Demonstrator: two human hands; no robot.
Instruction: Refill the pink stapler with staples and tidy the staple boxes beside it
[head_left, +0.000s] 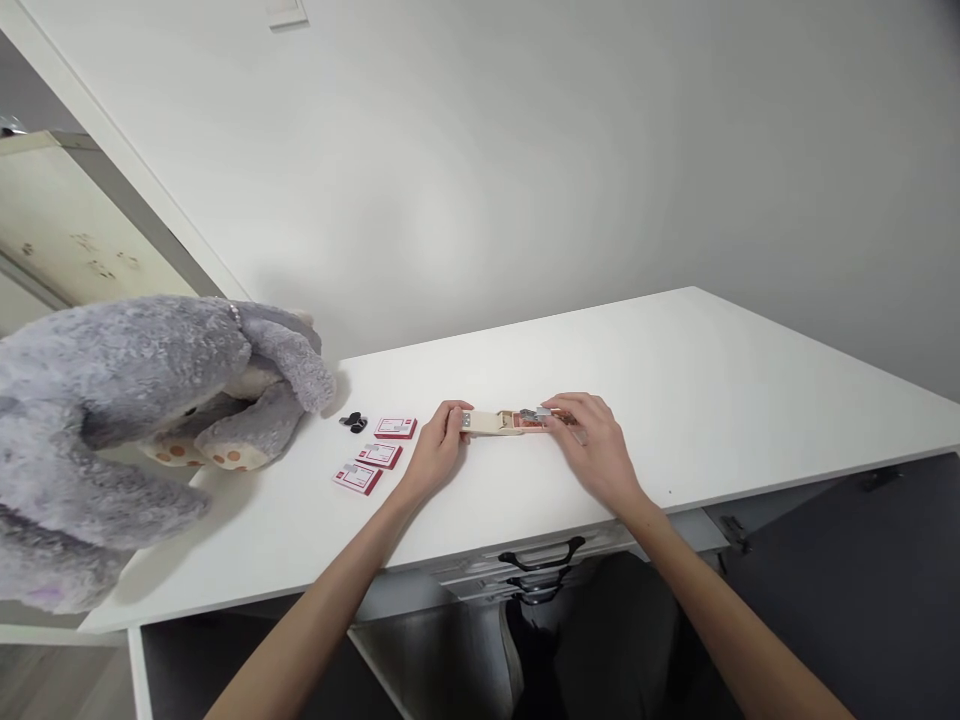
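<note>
A long cream stapler, seemingly opened out flat, lies across the front middle of the white tabletop. Its left end is gripped by my left hand, thumb on top beside a small metal plate. Over the right end, where an orange-brown section shows, my right hand pinches a silvery metal piece, which looks like a strip of staples. The fingers partly cover that end, so I cannot tell whether the piece sits inside the stapler. Three small red-and-white boxes lie left of my left hand.
Behind the boxes is a small black object, too small to name. A large grey plush toy occupies the table's left end. The wall rises behind the white table. Drawers with black handles are below the front edge.
</note>
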